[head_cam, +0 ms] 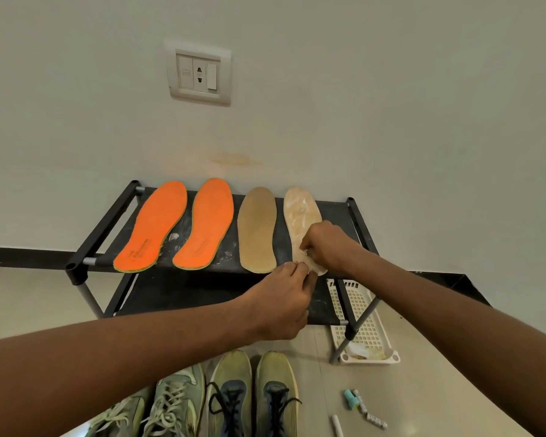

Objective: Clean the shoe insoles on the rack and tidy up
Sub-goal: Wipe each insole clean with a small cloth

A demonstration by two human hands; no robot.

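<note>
Several insoles lie side by side on the top shelf of a black shoe rack [92,239]: two orange ones [153,227] [205,223], a tan one [256,230] and a pale one [300,216] at the right, coated with a whitish film. My right hand [327,246] pinches the film at the pale insole's lower part. My left hand [286,298] pinches the heel end of that same insole at the shelf's front edge.
A white plastic basket [364,326] with scraps in it stands on the floor under the rack's right end. Two pairs of sneakers [252,395] [158,405] sit in front of me. Small tubes and a teal-capped item [352,400] lie on the floor at the right. A wall socket [199,75] is above.
</note>
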